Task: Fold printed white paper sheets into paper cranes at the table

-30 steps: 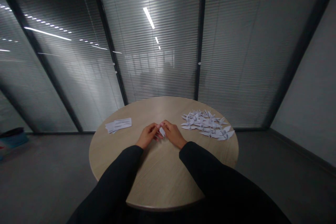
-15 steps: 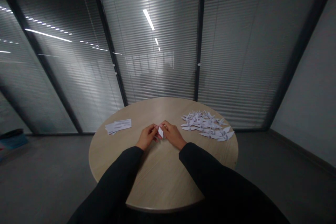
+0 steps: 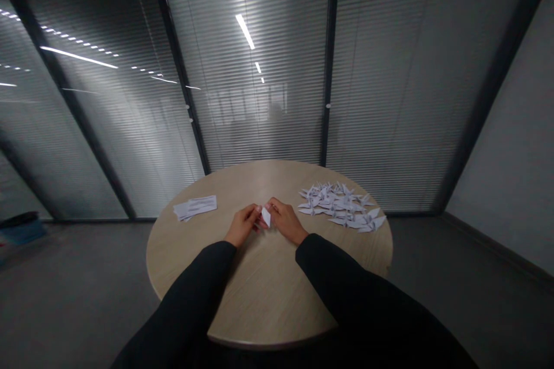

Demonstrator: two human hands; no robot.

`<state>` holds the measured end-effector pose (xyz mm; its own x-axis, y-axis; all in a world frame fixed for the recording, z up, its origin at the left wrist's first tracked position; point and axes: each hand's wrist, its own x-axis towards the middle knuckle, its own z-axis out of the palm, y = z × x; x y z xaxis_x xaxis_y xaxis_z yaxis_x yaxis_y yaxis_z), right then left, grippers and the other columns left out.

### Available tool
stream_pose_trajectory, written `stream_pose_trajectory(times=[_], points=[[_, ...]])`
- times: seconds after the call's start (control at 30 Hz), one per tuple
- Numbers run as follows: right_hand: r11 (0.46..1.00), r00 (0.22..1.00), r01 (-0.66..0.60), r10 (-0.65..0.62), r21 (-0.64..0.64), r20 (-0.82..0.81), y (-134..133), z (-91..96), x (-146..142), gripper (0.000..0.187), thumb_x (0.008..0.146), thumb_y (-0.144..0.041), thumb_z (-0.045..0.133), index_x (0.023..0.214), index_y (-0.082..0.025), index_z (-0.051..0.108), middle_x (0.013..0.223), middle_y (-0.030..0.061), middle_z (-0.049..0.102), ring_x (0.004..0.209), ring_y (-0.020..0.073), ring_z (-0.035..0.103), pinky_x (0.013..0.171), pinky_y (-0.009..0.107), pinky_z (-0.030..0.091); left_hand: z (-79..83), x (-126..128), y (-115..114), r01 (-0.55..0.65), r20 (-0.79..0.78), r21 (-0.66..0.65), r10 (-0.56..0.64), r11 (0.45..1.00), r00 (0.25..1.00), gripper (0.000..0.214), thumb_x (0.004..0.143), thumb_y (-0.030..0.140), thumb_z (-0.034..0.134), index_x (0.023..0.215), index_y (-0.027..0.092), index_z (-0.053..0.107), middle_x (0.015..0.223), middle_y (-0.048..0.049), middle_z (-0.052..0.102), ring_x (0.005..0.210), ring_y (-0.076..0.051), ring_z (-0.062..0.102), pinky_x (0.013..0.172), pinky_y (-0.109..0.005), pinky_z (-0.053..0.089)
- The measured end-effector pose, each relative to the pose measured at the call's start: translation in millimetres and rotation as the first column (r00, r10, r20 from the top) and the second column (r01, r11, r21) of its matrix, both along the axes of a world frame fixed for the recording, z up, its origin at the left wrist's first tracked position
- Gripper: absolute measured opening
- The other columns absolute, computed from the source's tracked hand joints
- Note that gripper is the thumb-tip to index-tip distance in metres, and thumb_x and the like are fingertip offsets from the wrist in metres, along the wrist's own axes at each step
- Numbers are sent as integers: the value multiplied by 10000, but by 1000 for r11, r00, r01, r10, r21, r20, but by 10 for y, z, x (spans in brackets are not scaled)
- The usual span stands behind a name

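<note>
Between my two hands is a small piece of folded white paper (image 3: 266,218), shaped like a narrow diamond, just above the middle of the table. My left hand (image 3: 244,225) pinches its left side with thumb and fingers. From the right, my right hand (image 3: 283,220) grips the upper edge, its fingertips partly hidden behind the paper. To the right lies a spread of folded white paper cranes (image 3: 337,204). A small stack of flat white paper sheets (image 3: 197,206) rests on the left.
The round wooden table (image 3: 268,300) has a curved edge all around. Beyond it stands a glass wall with blinds (image 3: 268,132). A blue bin (image 3: 22,229) is on the floor at far left.
The folded paper has shifted and tilted very slightly to the right between my fingers. Both hands stay in nearly the same place.
</note>
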<state>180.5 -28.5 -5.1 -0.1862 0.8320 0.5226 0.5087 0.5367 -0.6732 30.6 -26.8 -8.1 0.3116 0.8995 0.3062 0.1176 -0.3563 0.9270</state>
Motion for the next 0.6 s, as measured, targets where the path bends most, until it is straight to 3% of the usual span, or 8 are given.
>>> stream_pose_trajectory(times=[0.23, 0.6], points=[[999, 990, -43, 39, -28, -134, 28, -48, -6, 268, 885, -344, 349, 676, -203, 442, 511, -43, 445, 504, 113, 427, 506, 209, 294, -8, 5, 6, 44, 55, -19, -43, 999, 998, 459, 743, 613, 495, 732, 155, 484, 622, -10, 581, 546, -163, 627, 435, -241, 463], [994, 975, -97, 87, -42, -202, 60, -101, -1, 306, 890, -394, 334, 661, -209, 418, 486, -52, 419, 470, 106, 410, 472, 209, 291, 27, 17, -23, 74, 63, -19, -72, 997, 995, 434, 742, 587, 525, 755, 155, 480, 676, 2, 561, 542, -148, 627, 428, -231, 459]])
